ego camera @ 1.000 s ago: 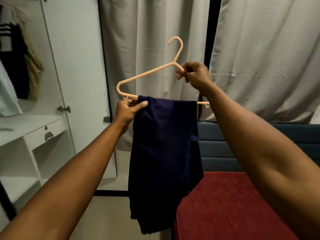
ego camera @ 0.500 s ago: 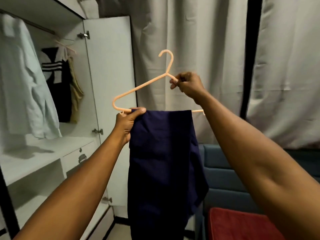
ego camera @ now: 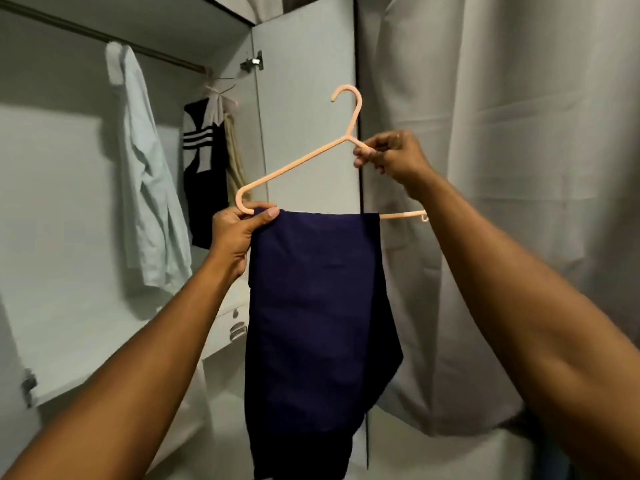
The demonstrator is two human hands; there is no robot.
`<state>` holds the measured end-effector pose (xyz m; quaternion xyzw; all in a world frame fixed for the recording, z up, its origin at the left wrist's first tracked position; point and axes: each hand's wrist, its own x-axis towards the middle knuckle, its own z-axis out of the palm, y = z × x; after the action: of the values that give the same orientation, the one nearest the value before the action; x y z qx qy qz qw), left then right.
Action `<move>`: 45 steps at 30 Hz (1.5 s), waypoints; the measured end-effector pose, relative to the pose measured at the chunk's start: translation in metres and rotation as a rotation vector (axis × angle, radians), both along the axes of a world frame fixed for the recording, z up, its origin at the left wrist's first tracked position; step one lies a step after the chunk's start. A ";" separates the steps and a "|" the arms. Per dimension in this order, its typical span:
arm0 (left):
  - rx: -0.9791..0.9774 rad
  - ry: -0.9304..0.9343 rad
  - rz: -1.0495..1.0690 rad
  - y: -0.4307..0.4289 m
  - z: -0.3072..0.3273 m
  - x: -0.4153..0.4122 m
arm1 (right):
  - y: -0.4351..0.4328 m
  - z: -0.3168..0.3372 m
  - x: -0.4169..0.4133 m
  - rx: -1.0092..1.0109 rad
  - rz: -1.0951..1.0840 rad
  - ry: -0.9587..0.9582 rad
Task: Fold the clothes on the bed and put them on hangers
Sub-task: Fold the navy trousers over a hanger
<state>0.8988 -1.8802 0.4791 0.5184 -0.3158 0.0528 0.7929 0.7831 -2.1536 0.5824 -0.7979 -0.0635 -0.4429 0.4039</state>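
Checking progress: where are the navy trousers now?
The navy trousers hang centre of the head view, draped over the bar of the peach hanger held by the left hand and right hand.

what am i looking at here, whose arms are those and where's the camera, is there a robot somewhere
There is no robot here. The two arms belong to a person, and the camera is worn on that person's head, looking forward and down, so you see the scene much as they do. That is the only view.

The person holds up a pink hanger with a dark blue cloth folded over its bottom bar. The left hand holds the hanger's left corner, thumb on the cloth's top edge. The right hand pinches the sloping arm just below the hook.

To the left stands an open wardrobe. A pale shirt and a black striped top hang inside. To the right hangs a grey curtain.
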 end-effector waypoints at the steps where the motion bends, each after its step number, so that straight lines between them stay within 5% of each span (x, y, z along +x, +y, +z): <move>1: 0.014 -0.013 0.026 0.000 0.004 0.014 | 0.000 0.004 0.017 0.014 0.012 -0.008; 14: -0.196 0.118 0.082 -0.007 0.003 0.184 | 0.039 0.022 0.222 -0.004 0.075 -0.050; 19: -0.151 0.086 0.072 -0.006 0.022 0.240 | 0.027 0.040 0.280 -0.036 0.100 -0.040; 24: 0.036 -0.039 -0.177 0.045 0.054 0.290 | -0.005 0.047 0.324 -0.073 0.190 -0.007; 33: 0.610 -0.329 0.475 0.010 0.111 0.332 | -0.008 0.054 0.429 -0.240 0.342 0.065; 45: 0.394 -0.422 0.857 0.009 0.208 0.447 | -0.071 0.151 0.512 -0.338 0.609 0.135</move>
<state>1.3453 -1.8716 0.6874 0.7190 -0.2320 0.4159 0.5063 1.2950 -2.2250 0.7329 -0.8255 -0.3439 -0.2319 0.3828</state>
